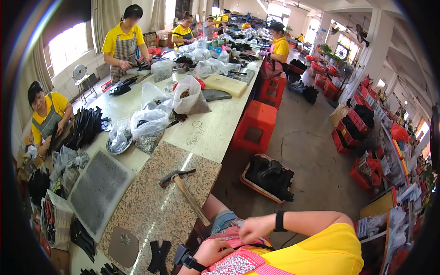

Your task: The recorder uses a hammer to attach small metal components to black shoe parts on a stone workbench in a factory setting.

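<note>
Both of my hands are at my waist, over a pink apron (236, 267) with a flowered part. My left hand (213, 251), with a dark device strapped at the wrist, has its fingers bent in against the apron near a thin black strap. Just beyond it my right hand (255, 228) is closed, knuckles up; whatever is in its fingers is hidden. On the speckled stone slab (146, 197) beside me lies a hammer (189, 198) with a wooden handle. Nearer are a black X-shaped piece (159, 257) and a brown pad (123, 252) bearing small metal bits.
A dark-topped board (101, 190), plastic bags (189, 95) of small parts and a pile of black strips (82, 128) crowd the table. Red stools (254, 124) and a crate of black pieces (269, 176) stand along its right side. Several people work around the table.
</note>
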Demonstrator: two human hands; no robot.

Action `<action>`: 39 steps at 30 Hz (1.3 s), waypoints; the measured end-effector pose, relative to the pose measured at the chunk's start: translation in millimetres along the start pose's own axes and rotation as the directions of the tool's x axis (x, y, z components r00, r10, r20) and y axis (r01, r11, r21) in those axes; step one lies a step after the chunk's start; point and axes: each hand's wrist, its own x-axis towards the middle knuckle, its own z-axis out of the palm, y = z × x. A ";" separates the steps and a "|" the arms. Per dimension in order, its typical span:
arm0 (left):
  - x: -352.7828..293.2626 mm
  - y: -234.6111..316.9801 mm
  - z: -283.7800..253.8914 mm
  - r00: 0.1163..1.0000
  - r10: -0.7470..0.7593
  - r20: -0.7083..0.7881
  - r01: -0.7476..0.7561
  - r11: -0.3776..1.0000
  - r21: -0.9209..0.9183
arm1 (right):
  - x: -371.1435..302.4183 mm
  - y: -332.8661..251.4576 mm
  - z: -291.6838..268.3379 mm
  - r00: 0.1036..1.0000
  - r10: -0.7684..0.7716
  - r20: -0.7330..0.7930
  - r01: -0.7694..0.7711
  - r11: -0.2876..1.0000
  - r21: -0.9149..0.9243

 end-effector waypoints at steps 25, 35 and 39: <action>12.5 -25.0 17.8 0.994 -0.088 0.070 0.087 0.996 0.018 | 14.3 14.4 44.9 0.972 -0.140 -0.191 0.100 0.974 -0.203; -0.7 24.4 -8.7 0.974 -0.219 0.050 0.218 0.975 0.033 | 34.3 13.5 49.2 0.984 0.009 -0.180 -0.017 0.999 -0.042; -30.3 -16.4 -1.6 0.983 -0.185 0.003 0.185 0.983 -0.007 | 19.5 -23.7 32.0 0.925 0.368 -0.091 -0.284 0.833 0.475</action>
